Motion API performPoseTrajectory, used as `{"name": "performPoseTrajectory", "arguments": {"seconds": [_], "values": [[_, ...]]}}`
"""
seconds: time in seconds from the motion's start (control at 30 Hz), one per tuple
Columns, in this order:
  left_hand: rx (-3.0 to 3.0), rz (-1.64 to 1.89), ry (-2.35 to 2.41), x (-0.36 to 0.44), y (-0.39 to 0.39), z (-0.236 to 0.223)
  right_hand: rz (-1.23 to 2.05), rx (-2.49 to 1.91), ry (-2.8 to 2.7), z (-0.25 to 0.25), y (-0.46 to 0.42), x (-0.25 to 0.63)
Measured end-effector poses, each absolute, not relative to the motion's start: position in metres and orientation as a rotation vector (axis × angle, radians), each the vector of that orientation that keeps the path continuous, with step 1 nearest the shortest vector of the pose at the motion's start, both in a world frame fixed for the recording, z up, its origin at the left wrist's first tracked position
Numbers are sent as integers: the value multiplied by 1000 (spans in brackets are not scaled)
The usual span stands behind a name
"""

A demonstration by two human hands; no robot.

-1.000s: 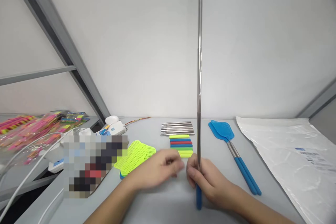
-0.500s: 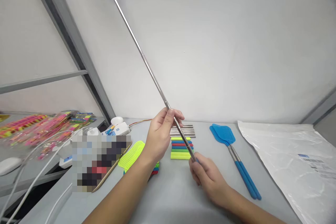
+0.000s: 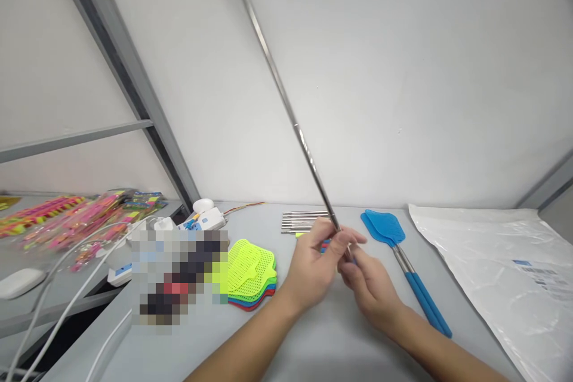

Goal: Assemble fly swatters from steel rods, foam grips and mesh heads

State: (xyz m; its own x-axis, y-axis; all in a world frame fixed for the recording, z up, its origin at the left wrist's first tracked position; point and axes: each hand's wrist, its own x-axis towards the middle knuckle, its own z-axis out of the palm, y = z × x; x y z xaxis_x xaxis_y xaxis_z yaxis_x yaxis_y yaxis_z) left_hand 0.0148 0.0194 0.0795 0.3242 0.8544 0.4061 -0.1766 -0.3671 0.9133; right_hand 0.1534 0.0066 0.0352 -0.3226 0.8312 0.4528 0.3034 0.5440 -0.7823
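Observation:
A long telescopic metal rod (image 3: 278, 80) leans up to the left, its upper end beyond the top of the picture. My left hand (image 3: 319, 256) is closed on its lower part, thumb along the metal. Just below, my right hand (image 3: 369, 283) grips the rod's bottom end, and the two hands are close together. Behind them lie several shorter metal rods (image 3: 304, 221) in a row, and coloured handle sleeves mostly hidden by my left hand. Left of my hands sits a stack of fly swatter heads (image 3: 253, 268), yellow-green on top, with blue and red below.
Two blue fly swatters (image 3: 412, 271) lie on the right of the grey table (image 3: 340, 352), beside a white plastic bag (image 3: 487, 268). At left are a white power strip (image 3: 206, 221), cables, a blurred-out patch and another table with bagged pink and yellow items (image 3: 102, 215). A pale wall stands behind.
My left hand has slid down the rod towards my right hand. The rod has become steeper, and my left arm has uncovered the swatter heads while covering the sleeves.

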Motion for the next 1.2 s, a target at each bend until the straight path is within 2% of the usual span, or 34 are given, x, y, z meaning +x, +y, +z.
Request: {"name": "performPoseTrajectory", "arguments": {"seconds": [0.27,0.53,0.63,0.83,0.97,1.2], "values": [[1400,1638,708,-22,50,96,856,-1069,-2026,35,9,159],[1500,1236,704,-1,42,70,689,-1226,-2149,34,18,176],[1551,1225,725,-6,42,75,653,-1214,-2186,37,19,181],[1186,1733,478,-53,63,105,506,-1259,-2306,33,19,178],[1178,1862,517,-65,75,106,427,-1290,-2352,30,19,173],[1354,1463,581,-11,45,79,364,-1295,-2340,41,16,174]]}}
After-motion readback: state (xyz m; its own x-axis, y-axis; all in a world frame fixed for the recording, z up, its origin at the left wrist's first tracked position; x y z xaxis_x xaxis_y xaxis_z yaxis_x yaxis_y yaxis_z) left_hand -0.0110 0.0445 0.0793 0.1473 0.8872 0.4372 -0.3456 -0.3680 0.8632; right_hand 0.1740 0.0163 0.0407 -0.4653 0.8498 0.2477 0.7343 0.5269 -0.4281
